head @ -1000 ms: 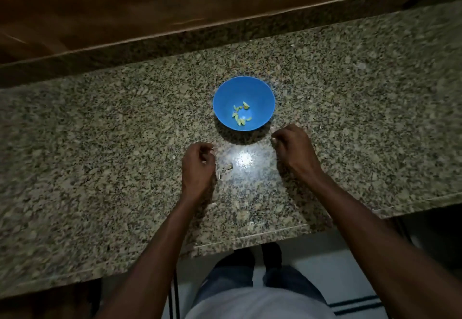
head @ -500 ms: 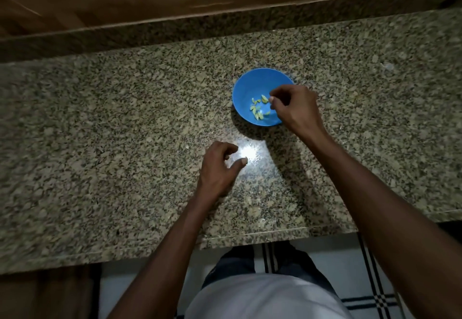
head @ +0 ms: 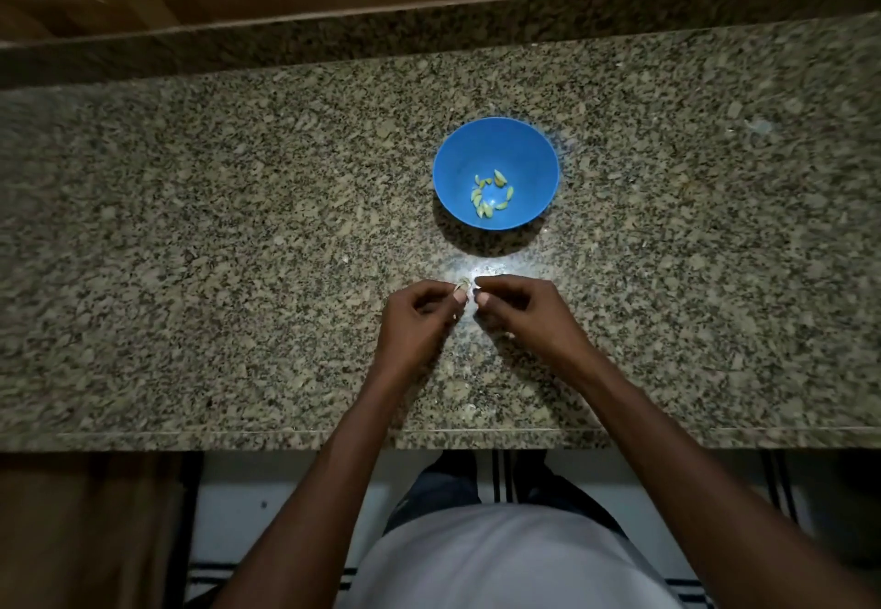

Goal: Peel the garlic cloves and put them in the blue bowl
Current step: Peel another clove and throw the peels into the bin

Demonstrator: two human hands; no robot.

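garlic, one small pale clove [head: 463, 282], is pinched at frame centre between curled left hand [head: 415, 317] and right hand [head: 517, 310], below round blue plastic bowl [head: 534, 155] holding peeled cloves [head: 491, 198].

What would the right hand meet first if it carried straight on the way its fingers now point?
The right hand points leftward, so it would likely meet the garlic clove and the left hand holding it; depth is unclear.
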